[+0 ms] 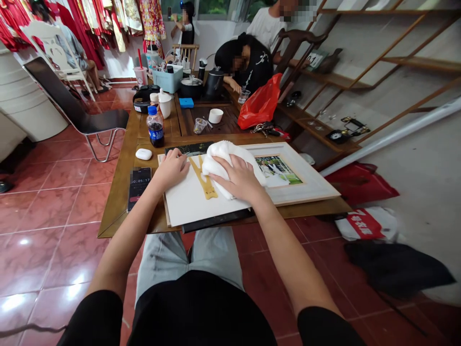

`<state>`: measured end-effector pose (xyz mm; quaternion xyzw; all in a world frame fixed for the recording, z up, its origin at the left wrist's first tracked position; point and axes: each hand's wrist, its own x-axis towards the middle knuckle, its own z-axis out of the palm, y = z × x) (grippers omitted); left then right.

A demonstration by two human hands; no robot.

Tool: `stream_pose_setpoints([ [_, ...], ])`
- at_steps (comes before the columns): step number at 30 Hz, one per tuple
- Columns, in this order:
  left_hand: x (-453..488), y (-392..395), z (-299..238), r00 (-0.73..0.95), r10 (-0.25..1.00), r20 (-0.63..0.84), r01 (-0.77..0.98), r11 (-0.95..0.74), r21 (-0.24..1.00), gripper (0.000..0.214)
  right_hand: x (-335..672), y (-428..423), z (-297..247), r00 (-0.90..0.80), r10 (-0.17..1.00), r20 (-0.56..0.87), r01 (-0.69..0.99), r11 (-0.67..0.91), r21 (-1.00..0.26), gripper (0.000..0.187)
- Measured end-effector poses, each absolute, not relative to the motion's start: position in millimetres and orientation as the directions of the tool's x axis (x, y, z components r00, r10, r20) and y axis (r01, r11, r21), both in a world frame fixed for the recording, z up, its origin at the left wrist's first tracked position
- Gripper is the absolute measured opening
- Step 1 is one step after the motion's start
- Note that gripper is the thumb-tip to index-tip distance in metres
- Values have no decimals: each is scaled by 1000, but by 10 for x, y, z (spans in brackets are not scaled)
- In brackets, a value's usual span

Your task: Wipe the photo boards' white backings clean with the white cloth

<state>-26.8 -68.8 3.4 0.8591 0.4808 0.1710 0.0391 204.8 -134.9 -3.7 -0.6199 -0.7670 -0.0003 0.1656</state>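
Note:
My right hand [237,179] is spread over a bunched white cloth [219,156], thumb and fingers curved around its near side. The cloth lies partly on a white board [183,206] and partly on the white picture frame [309,193] to the right, which has a photo [279,170] in its opening. My left hand [171,169] lies on the board's left part, its fingers stretched out and holding nothing. Between my hands a flat yellow strip [205,180] with a small animal face at its near end rests on the board. A dark flat object [216,221] shows under the board's near edge.
On the wooden table [118,202] are a phone [139,185], white earbud case [143,154], cola bottle [155,129], white cup [215,115] and red plastic bag [261,108]. Across the table a person [248,62] leans over. A black chair [75,105] stands left; shelves [345,81] stand right.

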Motion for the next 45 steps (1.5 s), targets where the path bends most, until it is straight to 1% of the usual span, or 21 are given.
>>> stream_pose_setpoints([
  [4, -257, -709, 40, 449, 857, 251, 831, -504, 236, 36, 2027, -1466, -19, -166, 950, 266, 953, 224, -205, 61],
  [7, -254, -714, 47, 441, 865, 239, 840, -492, 230, 37, 2054, -1710, -34, -198, 935, 294, 947, 259, -189, 58],
  [13, -263, -690, 32, 461, 854, 242, 831, -511, 221, 38, 2150, -2033, -78, -209, 931, 298, 952, 264, -157, 59],
  [20, -273, -680, 9, 488, 834, 257, 814, -541, 211, 38, 2119, -1636, -43, -189, 949, 254, 946, 245, -212, 61],
  [25, -268, -698, 12, 474, 843, 253, 822, -527, 216, 36, 2052, -1373, -70, -164, 943, 289, 948, 232, -218, 62],
  [29, -261, -718, 19, 447, 860, 245, 837, -499, 224, 37, 2036, -1470, -79, -161, 936, 313, 952, 230, -199, 61],
  [37, -261, -730, 28, 447, 862, 241, 834, -498, 236, 38, 2137, -1988, -100, -210, 929, 304, 958, 258, -127, 61],
  [40, -269, -720, 23, 455, 855, 248, 831, -508, 226, 36, 2161, -1956, -108, -214, 931, 295, 954, 264, -141, 61],
  [45, -279, -718, 40, 474, 849, 234, 817, -523, 243, 36, 2122, -1590, -86, -209, 938, 276, 949, 262, -173, 61],
])
